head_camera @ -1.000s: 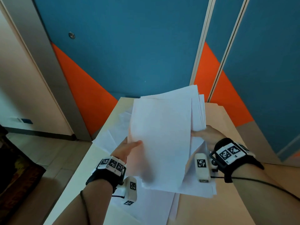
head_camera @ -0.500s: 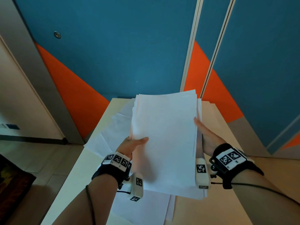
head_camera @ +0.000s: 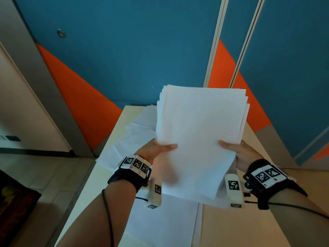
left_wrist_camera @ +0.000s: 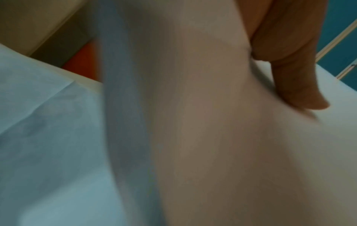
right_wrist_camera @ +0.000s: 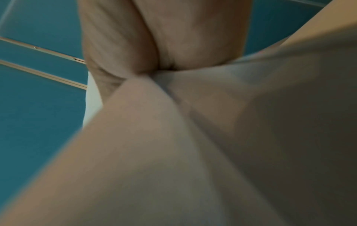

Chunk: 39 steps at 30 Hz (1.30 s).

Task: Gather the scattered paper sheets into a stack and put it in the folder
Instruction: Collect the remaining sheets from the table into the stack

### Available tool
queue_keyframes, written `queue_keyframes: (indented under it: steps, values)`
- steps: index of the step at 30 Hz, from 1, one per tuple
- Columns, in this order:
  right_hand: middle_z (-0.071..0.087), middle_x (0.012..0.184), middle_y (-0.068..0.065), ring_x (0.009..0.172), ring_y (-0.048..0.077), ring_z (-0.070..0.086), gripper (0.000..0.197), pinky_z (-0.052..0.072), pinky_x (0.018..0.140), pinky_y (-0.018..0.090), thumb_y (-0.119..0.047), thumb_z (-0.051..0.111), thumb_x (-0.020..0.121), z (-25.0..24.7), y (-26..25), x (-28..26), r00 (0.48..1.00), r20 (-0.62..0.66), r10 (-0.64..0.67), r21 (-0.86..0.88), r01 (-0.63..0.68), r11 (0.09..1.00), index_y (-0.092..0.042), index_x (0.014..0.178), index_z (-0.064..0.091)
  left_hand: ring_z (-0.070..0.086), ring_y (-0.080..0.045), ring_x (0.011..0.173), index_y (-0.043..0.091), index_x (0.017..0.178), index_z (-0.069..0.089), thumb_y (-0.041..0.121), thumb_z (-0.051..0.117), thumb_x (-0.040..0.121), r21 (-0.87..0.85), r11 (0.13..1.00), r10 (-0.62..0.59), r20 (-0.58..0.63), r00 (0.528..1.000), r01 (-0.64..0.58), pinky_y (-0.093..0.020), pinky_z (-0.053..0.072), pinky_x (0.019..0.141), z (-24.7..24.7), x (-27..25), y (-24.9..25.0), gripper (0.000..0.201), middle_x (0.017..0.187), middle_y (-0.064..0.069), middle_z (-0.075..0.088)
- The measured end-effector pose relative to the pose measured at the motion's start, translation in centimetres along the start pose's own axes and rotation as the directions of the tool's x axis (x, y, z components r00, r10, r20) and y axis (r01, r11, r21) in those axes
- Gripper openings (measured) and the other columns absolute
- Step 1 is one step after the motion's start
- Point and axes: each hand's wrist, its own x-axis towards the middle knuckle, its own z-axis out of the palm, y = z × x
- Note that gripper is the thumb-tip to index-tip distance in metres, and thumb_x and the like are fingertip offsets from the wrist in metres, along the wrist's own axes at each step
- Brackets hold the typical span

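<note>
A stack of white paper sheets (head_camera: 199,132) is held upright above the table, its top edges a little uneven. My left hand (head_camera: 156,148) grips the stack's left edge, thumb across the front. On the opposite edge my right hand (head_camera: 236,152) grips it the same way. The left wrist view shows my thumb (left_wrist_camera: 289,76) pressed on the paper stack (left_wrist_camera: 212,137). Close up in the right wrist view, my right hand (right_wrist_camera: 154,45) pinches the stack (right_wrist_camera: 212,137). More white sheets (head_camera: 131,139) lie spread on the table at the left, and others (head_camera: 163,220) under my arms. No folder shows.
The beige table (head_camera: 231,229) runs away from me to a blue and orange wall (head_camera: 142,50). Its left edge drops to a tiled floor (head_camera: 35,175). A dark object (head_camera: 14,202) sits on the floor at the lower left.
The sheets in my hands have been squared up from a fanned, skewed bundle into a neater stack. My right thumb has come round onto the front of the stack.
</note>
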Motion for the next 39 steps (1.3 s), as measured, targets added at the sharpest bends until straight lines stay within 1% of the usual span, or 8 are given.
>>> queue_keyframes:
  steps: [5, 15, 19, 24, 28, 32, 36, 39]
  values:
    - [0.072, 0.096, 0.009, 0.093, 0.025, 0.068, 0.062, 0.053, 0.076, 0.036, -0.021, 0.09, 0.051, 1.4, -0.8, -0.1, 0.998, -0.04, 0.04, -0.084, -0.043, 0.996, -0.009, 0.106, 0.064, 0.063, -0.026, 0.108, 0.006, 0.12, 0.06, 0.006, 0.072, 0.077, 0.022, 0.999, 0.034, -0.004, 0.999, -0.034, -0.039, 0.048, 0.098, -0.4, 1.4, 0.3, 0.045, 0.116, -0.012, 0.067]
    - [0.067, 0.115, 0.009, 0.111, 0.03, 0.06, 0.124, 0.04, 0.104, 0.05, -0.052, 0.091, 0.01, -0.3, -1.8, 1.5, 0.961, -0.273, -0.032, -0.249, -0.039, 0.968, -0.009, 0.121, 0.058, 0.063, -0.021, 0.104, 0.011, 0.124, 0.053, -0.008, 0.063, 0.08, 0.039, 0.982, 0.175, 0.148, 0.973, -0.182, -0.036, 0.051, 0.094, -1.3, 3.8, -0.5, 0.049, 0.115, -0.007, 0.065]
    - [0.064, 0.12, 0.011, 0.111, 0.03, 0.059, 0.046, 0.042, 0.103, 0.049, -0.02, 0.08, 0.07, 0.2, -2.6, 0.4, 0.918, -0.388, -0.078, -0.387, -0.086, 0.918, -0.01, 0.11, 0.06, 0.063, -0.019, 0.106, 0.02, 0.131, 0.048, 0.01, 0.067, 0.083, 0.157, 0.983, 0.058, 0.208, 0.976, -0.092, -0.032, 0.054, 0.084, -1.6, 4.8, -1.4, 0.052, 0.118, -0.003, 0.064]
    - [0.059, 0.124, 0.015, 0.116, 0.033, 0.054, 0.044, 0.041, 0.103, 0.05, -0.02, 0.072, 0.079, -1.1, -3.1, 0.1, 0.836, -0.523, -0.165, -0.501, -0.144, 0.853, -0.003, 0.116, 0.056, 0.061, -0.023, 0.08, 0.01, 0.13, 0.048, 0.015, 0.062, 0.089, 0.251, 0.944, -0.169, -0.186, 0.968, 0.213, -0.031, 0.048, 0.072, -5.3, 6.2, -4.8, 0.044, 0.106, -0.012, 0.06]
    - [0.057, 0.128, 0.014, 0.117, 0.034, 0.054, 0.057, 0.042, 0.102, 0.049, -0.027, 0.072, 0.079, -1.5, -2.7, 0.3, 0.803, -0.581, -0.132, -0.502, -0.225, 0.835, -0.005, 0.127, 0.05, 0.051, -0.031, 0.123, 0.0, 0.131, 0.05, 0.026, 0.061, 0.088, 0.496, 0.709, -0.187, -0.553, 0.812, 0.501, -0.036, 0.043, 0.102, -9.1, 6.5, -8.1, 0.051, 0.136, -0.019, 0.051]
    - [0.058, 0.125, 0.01, 0.116, 0.031, 0.054, 0.054, 0.042, 0.102, 0.05, -0.018, 0.07, 0.081, -0.5, -2.2, 0.7, 0.81, -0.573, -0.125, -0.482, -0.21, 0.851, -0.011, 0.129, 0.046, 0.041, -0.033, 0.122, -0.003, 0.126, 0.038, 0.041, 0.067, 0.08, 0.444, 0.576, -0.189, -0.745, 0.64, 0.686, -0.037, 0.035, 0.097, -10.0, 5.1, -8.9, 0.07, 0.13, -0.02, 0.042]
    - [0.059, 0.125, 0.013, 0.116, 0.032, 0.054, 0.049, 0.041, 0.103, 0.048, -0.017, 0.07, 0.082, 0.5, -1.9, 1.3, 0.788, -0.608, -0.097, -0.469, -0.258, 0.845, -0.004, 0.125, 0.051, 0.034, -0.032, 0.1, 0.008, 0.109, 0.033, 0.045, 0.07, 0.078, 0.414, 0.589, -0.301, -0.685, 0.664, 0.694, -0.035, 0.021, 0.066, -9.7, 5.4, -8.6, 0.06, 0.101, -0.03, 0.035]
    - [0.054, 0.132, 0.012, 0.123, 0.032, 0.049, 0.056, 0.038, 0.105, 0.043, -0.019, 0.069, 0.083, 0.6, -1.6, 1.5, 0.78, -0.622, -0.069, -0.464, -0.297, 0.835, -0.002, 0.131, 0.045, 0.044, -0.031, 0.111, 0.006, 0.133, 0.042, 0.023, 0.065, 0.084, 0.556, 0.565, -0.252, -0.588, 0.769, 0.61, -0.028, 0.029, 0.059, -9.3, 6.6, -9.3, 0.057, 0.137, -0.025, 0.041]
